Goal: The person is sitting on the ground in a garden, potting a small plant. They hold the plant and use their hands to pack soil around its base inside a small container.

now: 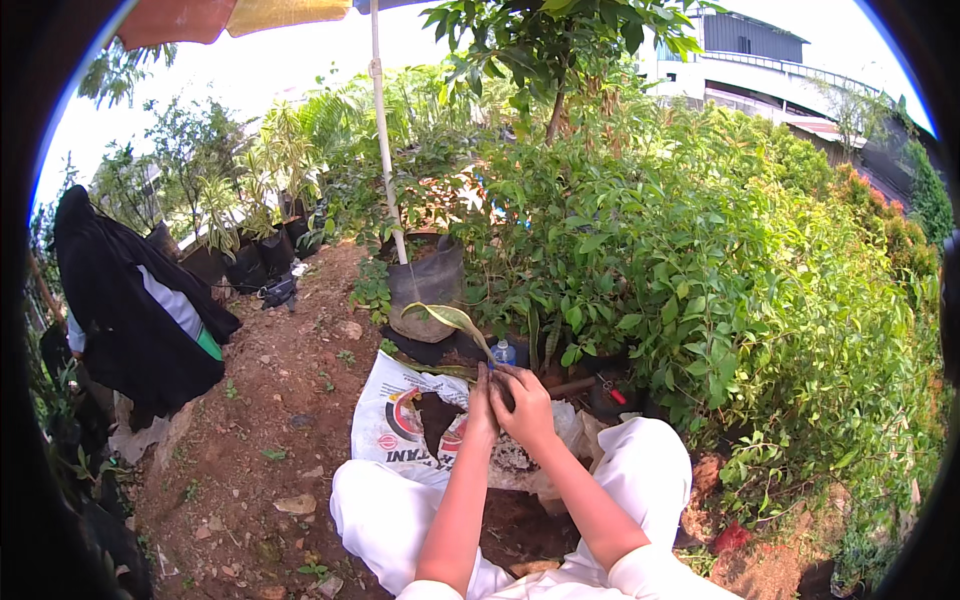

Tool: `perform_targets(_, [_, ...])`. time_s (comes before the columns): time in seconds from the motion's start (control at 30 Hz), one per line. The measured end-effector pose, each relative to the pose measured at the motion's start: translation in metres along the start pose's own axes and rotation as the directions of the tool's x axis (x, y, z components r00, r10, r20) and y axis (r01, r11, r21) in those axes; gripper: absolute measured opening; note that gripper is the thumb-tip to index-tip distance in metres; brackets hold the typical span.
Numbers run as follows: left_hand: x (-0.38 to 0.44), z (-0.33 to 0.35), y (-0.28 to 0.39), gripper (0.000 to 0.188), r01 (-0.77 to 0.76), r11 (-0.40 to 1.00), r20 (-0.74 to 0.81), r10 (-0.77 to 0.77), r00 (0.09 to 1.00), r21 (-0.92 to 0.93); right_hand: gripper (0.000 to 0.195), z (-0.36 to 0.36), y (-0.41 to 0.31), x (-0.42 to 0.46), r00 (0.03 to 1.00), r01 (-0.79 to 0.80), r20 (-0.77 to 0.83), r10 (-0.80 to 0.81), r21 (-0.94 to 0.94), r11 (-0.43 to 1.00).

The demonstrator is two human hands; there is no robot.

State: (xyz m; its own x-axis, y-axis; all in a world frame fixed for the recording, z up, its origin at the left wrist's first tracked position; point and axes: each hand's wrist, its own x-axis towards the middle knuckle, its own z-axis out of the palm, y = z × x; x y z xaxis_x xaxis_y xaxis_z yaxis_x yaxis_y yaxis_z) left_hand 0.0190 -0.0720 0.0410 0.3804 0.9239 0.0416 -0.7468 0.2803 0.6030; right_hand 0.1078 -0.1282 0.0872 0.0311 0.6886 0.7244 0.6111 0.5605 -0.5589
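In front of my bent knees, my left hand [482,407] and my right hand [524,403] are pressed together around the base of a snake plant [463,322]. Its long, yellow-edged leaf rises from my fingers and curves to the left. The lower end of the plant is hidden inside my hands, and dark dirt marks my fingers. Below them a printed white plastic sack [373,420] lies spread on the ground, with dark soil [436,416] showing on it. Just beyond my fingertips stands a clear plastic bottle [504,351].
A black planter bag [427,289] holds the umbrella pole [386,142]. Dense leafy shrubs [675,262] crowd the right. A red-handled item [617,396] lies near them. At left, a person in dark clothing [135,300] bends beside stony bare soil [277,420].
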Motion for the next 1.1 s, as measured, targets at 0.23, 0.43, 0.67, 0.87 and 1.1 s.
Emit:
perform_targets(0.23, [-0.004, 0.003, 0.001, 0.062, -0.021, 0.990, -0.042, 0.016, 0.999, -0.138, 0.026, -0.017, -0.013, 0.014, 0.992, 0.092, -0.092, -0.091, 0.011, 0.996])
perform_targets(0.43, [-0.005, 0.012, 0.003, 0.070, -0.063, 0.991, 0.219, 0.088, 0.972, -0.118, 0.031, -0.006, -0.004, 0.009, 1.000, 0.015, 0.016, -0.019, 0.228, 0.974])
perform_targets(0.67, [-0.009, 0.018, 0.000, 0.063, -0.137, 0.981, 0.029, 0.134, 0.991, 0.138, 0.030, -0.005, -0.006, 0.004, 0.997, -0.021, -0.071, 0.035, 0.195, 0.981])
perform_targets(0.87, [-0.007, 0.007, -0.003, 0.055, -0.071, 0.969, -0.100, 0.049, 0.994, -0.235, 0.036, -0.008, 0.005, 0.006, 0.972, 0.196, 0.143, -0.186, -0.065, 0.978])
perform_targets(1.1, [-0.004, 0.010, -0.005, 0.058, -0.118, 0.980, -0.038, 0.114, 0.993, -0.162, 0.030, -0.018, -0.012, 0.010, 0.955, 0.248, -0.154, -0.254, -0.058, 0.967])
